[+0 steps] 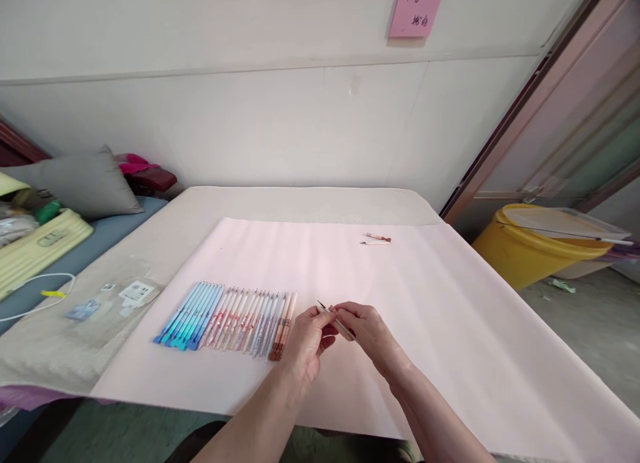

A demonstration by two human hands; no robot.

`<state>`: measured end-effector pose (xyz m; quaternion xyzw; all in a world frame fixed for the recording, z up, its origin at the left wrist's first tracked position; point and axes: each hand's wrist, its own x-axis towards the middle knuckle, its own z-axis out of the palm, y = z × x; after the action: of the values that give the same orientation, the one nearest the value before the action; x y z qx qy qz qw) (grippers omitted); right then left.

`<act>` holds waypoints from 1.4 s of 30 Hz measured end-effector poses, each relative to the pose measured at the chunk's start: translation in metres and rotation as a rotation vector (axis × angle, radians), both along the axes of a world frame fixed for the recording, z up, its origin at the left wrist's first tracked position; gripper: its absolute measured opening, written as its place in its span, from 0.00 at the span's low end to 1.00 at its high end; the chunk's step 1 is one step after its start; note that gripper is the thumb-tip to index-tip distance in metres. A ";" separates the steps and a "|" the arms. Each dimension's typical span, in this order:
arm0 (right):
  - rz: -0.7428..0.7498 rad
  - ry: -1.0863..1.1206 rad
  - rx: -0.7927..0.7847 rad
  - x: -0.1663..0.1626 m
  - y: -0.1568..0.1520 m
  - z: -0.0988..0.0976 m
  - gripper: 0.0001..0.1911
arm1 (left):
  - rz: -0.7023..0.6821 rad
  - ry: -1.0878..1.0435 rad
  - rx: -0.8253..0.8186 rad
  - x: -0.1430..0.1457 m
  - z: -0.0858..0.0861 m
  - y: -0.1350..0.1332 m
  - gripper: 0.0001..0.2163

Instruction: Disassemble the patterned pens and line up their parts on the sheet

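My left hand (306, 343) and my right hand (365, 329) meet over the pale pink sheet (450, 303) and together pinch a thin pen (336, 321) with a dark tip pointing up and left. Both hands are closed on it. Just left of my hands lies a neat row of several pens (227, 315), blue ones at the left, pink and white ones in the middle, brown ones at the right. Two loose pen parts (377, 239) lie farther back on the sheet.
The table (300, 199) is cloth-covered. A clear plastic bag with labels (113, 299) lies at its left. A grey pillow (80, 179), yellow case (40, 246) and white cable (35, 296) are further left. A yellow bucket (530, 246) stands on the floor at the right.
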<state>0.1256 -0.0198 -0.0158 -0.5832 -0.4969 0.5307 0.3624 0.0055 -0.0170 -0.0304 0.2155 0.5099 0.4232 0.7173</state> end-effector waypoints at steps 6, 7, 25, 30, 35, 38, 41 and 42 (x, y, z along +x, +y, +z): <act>0.212 -0.107 0.096 0.003 -0.006 0.006 0.09 | 0.053 -0.142 0.024 0.000 -0.001 0.001 0.08; 0.229 -0.154 0.141 0.004 -0.006 0.006 0.08 | 0.052 -0.178 0.029 0.001 -0.002 0.000 0.08; 0.348 -0.998 0.496 0.010 -0.010 -0.004 0.15 | -0.036 0.099 0.168 -0.001 0.006 0.002 0.12; 0.232 -1.293 0.680 -0.003 -0.014 -0.017 0.17 | 0.012 0.101 0.156 0.005 0.002 0.001 0.12; 0.202 -1.343 0.698 -0.012 -0.012 -0.027 0.15 | -0.003 0.085 0.098 0.002 -0.002 0.006 0.11; 0.224 -1.361 0.686 -0.008 -0.001 -0.033 0.15 | -0.015 0.041 0.031 0.000 -0.004 0.009 0.11; 0.298 -1.407 0.624 0.015 0.022 -0.034 0.15 | 0.010 0.016 -0.025 -0.002 -0.004 0.013 0.11; 0.326 -1.444 0.580 0.026 0.034 -0.033 0.15 | 0.017 0.004 -0.030 -0.003 -0.003 0.014 0.11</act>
<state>0.1520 0.0139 -0.0490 -0.5853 -0.8066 -0.0826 0.0059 0.0026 -0.0028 -0.0336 0.2011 0.5195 0.4211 0.7158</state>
